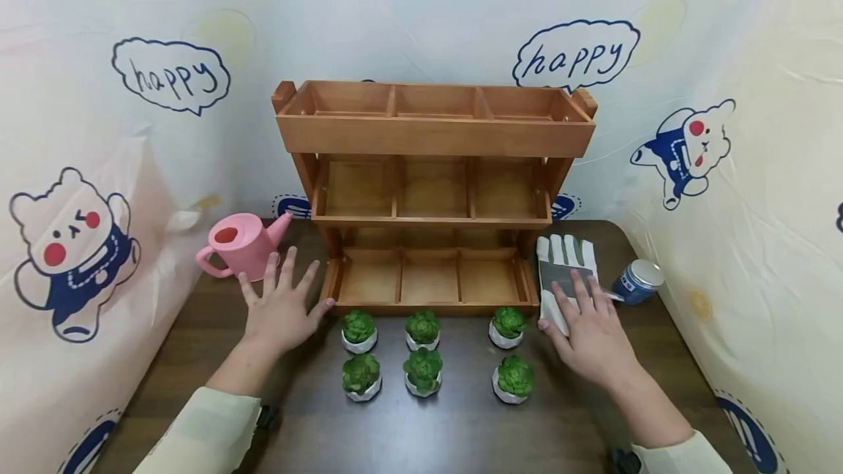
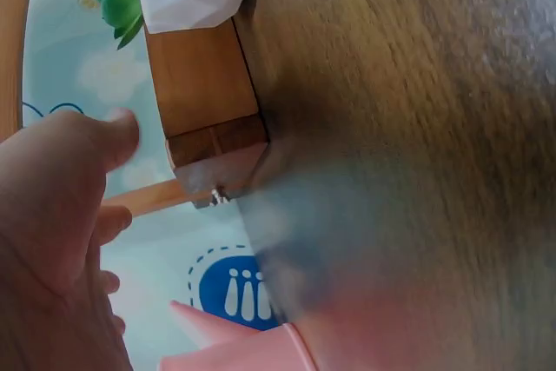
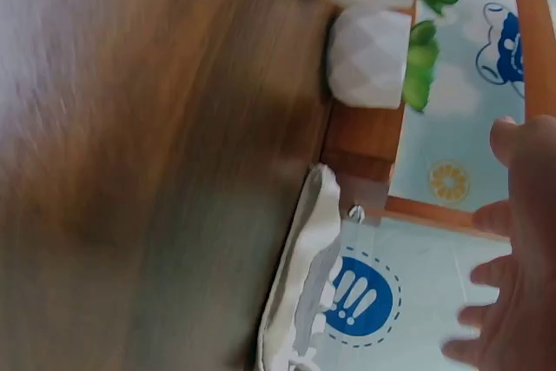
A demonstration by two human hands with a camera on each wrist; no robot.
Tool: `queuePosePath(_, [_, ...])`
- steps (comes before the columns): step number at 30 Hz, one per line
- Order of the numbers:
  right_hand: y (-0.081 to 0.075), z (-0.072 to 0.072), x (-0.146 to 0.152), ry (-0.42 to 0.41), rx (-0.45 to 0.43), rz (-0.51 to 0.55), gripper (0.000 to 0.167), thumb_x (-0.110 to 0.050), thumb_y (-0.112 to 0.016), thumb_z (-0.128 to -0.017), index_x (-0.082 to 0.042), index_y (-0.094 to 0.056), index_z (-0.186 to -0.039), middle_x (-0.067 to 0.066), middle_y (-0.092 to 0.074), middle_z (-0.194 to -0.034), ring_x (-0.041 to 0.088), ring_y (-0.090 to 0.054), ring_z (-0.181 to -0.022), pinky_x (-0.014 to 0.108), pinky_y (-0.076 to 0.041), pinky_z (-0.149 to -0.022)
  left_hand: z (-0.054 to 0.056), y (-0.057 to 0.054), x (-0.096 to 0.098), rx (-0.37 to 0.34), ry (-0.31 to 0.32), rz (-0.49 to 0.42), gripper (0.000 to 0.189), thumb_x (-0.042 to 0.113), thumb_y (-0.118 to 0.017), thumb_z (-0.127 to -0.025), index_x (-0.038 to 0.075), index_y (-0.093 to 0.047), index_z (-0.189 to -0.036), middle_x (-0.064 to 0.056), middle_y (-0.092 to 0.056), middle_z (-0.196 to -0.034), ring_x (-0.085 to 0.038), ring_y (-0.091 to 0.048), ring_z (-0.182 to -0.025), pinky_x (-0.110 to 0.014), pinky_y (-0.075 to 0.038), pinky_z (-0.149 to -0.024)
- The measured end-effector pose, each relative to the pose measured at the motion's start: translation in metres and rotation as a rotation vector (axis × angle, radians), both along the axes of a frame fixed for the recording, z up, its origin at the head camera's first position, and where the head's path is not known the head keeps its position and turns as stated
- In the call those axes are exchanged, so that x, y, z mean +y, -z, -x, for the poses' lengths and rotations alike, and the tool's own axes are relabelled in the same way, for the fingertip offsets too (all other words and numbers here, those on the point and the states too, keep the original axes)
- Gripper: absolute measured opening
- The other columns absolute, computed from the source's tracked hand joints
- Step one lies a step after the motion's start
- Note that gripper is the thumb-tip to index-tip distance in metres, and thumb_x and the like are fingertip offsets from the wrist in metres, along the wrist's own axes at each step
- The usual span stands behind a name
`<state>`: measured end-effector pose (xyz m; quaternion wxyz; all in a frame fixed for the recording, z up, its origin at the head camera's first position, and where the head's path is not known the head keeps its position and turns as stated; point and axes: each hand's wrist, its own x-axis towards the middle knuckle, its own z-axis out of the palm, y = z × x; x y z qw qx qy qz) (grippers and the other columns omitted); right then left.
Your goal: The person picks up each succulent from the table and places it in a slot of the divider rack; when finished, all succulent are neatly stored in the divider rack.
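My left hand (image 1: 279, 309) and right hand (image 1: 589, 335), both spread flat and holding nothing, flank six potted succulents (image 1: 423, 370); one glove (image 1: 560, 269) lies under my right fingers.

A three-tier shelf (image 1: 431, 196) stands at the back of the worktop (image 1: 461, 430), six potted plants (image 1: 424, 350) in two rows before it, a watering can (image 1: 240, 243) to its left, a glove (image 1: 560, 269) and jar (image 1: 637, 281) right.
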<state>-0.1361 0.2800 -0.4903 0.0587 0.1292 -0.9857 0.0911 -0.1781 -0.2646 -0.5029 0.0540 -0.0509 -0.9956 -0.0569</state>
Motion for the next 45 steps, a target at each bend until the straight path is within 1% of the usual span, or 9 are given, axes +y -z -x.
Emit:
queuePosePath(3, [0.001, -0.007, -0.003, -0.068, -0.003, 0.147, 0.069, -0.052, -0.057, -0.104, -0.008, -0.046, -0.156, 0.027, -0.028, -0.163, 0.054, -0.024, -0.147, 0.072, -0.023, -0.113, 0.004, 0.001, -0.001, -0.021, -0.011, -0.046, 0.078, 0.059, -0.064, -0.095, 0.02, -0.043, -0.159, -0.023, -0.018, -0.168, -0.051, -0.005, -0.154, -0.081, 0.008, -0.109])
queuePosePath(7, [0.007, -0.018, -0.005, -0.099, -0.022, 0.324, 0.064, -0.04, -0.068, -0.1, -0.006, -0.05, -0.152, 0.025, -0.038, -0.155, 0.05, -0.034, -0.14, 0.071, -0.032, -0.106, 0.009, 0.003, -0.001, -0.084, 0.003, -0.133, 0.074, 0.055, -0.064, -0.097, 0.022, -0.043, -0.16, -0.025, -0.033, -0.161, -0.056, -0.031, -0.142, -0.08, -0.025, -0.105])
queuePosePath(10, [0.012, -0.025, -0.007, -0.086, -0.04, 0.402, 0.061, -0.035, -0.073, -0.098, -0.005, -0.053, -0.147, 0.019, -0.046, -0.146, 0.043, -0.046, -0.132, 0.064, -0.041, -0.101, 0.013, 0.005, -0.003, -0.119, 0.022, -0.2, 0.073, 0.054, -0.061, -0.099, 0.021, -0.041, -0.161, -0.026, -0.039, -0.156, -0.057, -0.042, -0.134, -0.077, -0.035, -0.1])
queuePosePath(16, [0.017, -0.029, -0.011, -0.187, -0.114, 0.53, 0.052, -0.027, -0.078, -0.095, -0.006, -0.059, -0.138, 0.009, -0.061, -0.127, 0.029, -0.062, -0.106, 0.045, -0.055, -0.087, 0.021, 0.014, -0.011, -0.174, 0.008, -0.343, 0.069, 0.049, -0.06, -0.102, 0.02, -0.039, -0.162, -0.025, -0.049, -0.147, -0.05, -0.052, -0.129, -0.072, -0.042, -0.1])
queuePosePath(22, [0.021, -0.03, -0.01, -0.285, -0.254, 0.605, 0.069, -0.036, -0.088, -0.085, -0.004, -0.059, -0.138, 0.009, -0.066, -0.121, 0.027, -0.065, -0.102, 0.039, -0.056, -0.086, 0.029, 0.019, -0.012, -0.192, 0.02, -0.448, 0.064, 0.047, -0.06, -0.104, 0.018, -0.044, -0.159, -0.023, -0.058, -0.136, -0.043, -0.06, -0.12, -0.065, -0.047, -0.097])
queuePosePath(29, [0.026, -0.029, -0.012, -0.367, -0.395, 0.582, 0.091, -0.041, -0.096, -0.071, -0.005, -0.054, -0.144, 0.01, -0.063, -0.138, 0.032, -0.062, -0.123, 0.048, -0.053, -0.098, 0.035, 0.021, -0.006, -0.214, 0.047, -0.465, 0.06, 0.039, -0.06, -0.105, 0.018, -0.045, -0.159, -0.025, -0.058, -0.138, -0.045, -0.058, -0.125, -0.066, -0.044, -0.101])
queuePosePath(36, [0.029, -0.029, -0.017, -0.361, -0.465, 0.54, 0.093, -0.04, -0.098, -0.068, -0.011, -0.055, -0.146, 0.0, -0.063, -0.14, 0.018, -0.06, -0.126, 0.035, -0.048, -0.105, 0.041, 0.026, 0.0, -0.226, 0.028, -0.5, 0.055, 0.031, -0.058, -0.106, 0.016, -0.046, -0.158, -0.027, -0.054, -0.144, -0.048, -0.051, -0.133, -0.066, -0.038, -0.107])
queuePosePath(40, [0.03, -0.029, -0.019, -0.357, -0.477, 0.494, 0.089, -0.044, -0.096, -0.07, -0.013, -0.059, -0.144, -0.005, -0.065, -0.135, 0.014, -0.061, -0.121, 0.032, -0.048, -0.102, 0.04, 0.026, 0.0, -0.283, 0.005, -0.52, 0.057, 0.034, -0.057, -0.107, 0.019, -0.042, -0.16, -0.025, -0.053, -0.146, -0.048, -0.049, -0.135, -0.067, -0.036, -0.109])
queuePosePath(45, [0.031, -0.028, -0.022, -0.375, -0.47, 0.474, 0.073, -0.039, -0.095, -0.074, -0.02, -0.064, -0.137, -0.01, -0.068, -0.125, 0.01, -0.063, -0.113, 0.034, -0.052, -0.097, 0.038, 0.022, 0.0, -0.338, -0.011, -0.522, 0.061, 0.038, -0.057, -0.107, 0.02, -0.037, -0.162, -0.025, -0.051, -0.146, -0.048, -0.048, -0.134, -0.067, -0.034, -0.11])
